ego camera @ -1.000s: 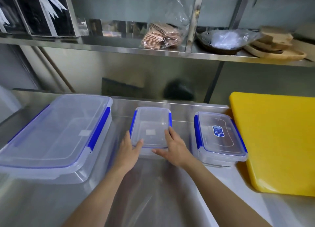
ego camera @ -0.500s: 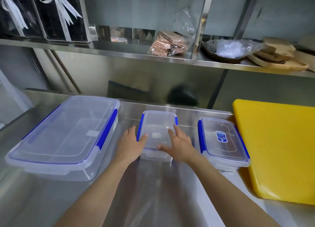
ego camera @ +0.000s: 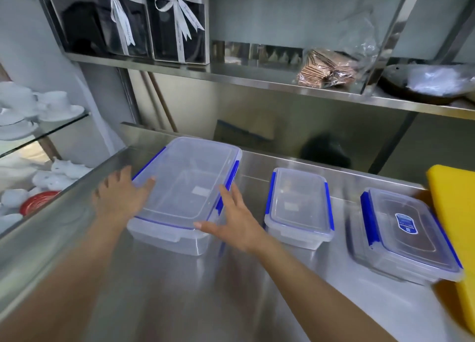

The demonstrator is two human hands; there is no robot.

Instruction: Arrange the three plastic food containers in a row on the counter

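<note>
Three lidded clear containers with blue clips sit on the steel counter (ego camera: 257,303), side by side and apart from one another. The large container (ego camera: 187,187) is at the left, the small container (ego camera: 299,204) in the middle, the labelled container (ego camera: 408,231) at the right, with its far corner touching or just beside the yellow cutting board (ego camera: 455,213).

Left hand (ego camera: 119,195): fingers spread, thumb lying on the large container's lid at its left edge, palm against that side. Right hand (ego camera: 235,221): fingers spread, thumb tip on the near right corner of the lid, fingers up along the blue clip. Neither hand closed; the box is bracketed between them, seated on the counter, not lifted.

Judgement: nearly done. All three already form a rough row. The large one sits slightly skewed and the labelled one angles the other way with its front edge nearer the viewer. Remaining: squaring the large container, perhaps evening gaps and front edges.
</note>
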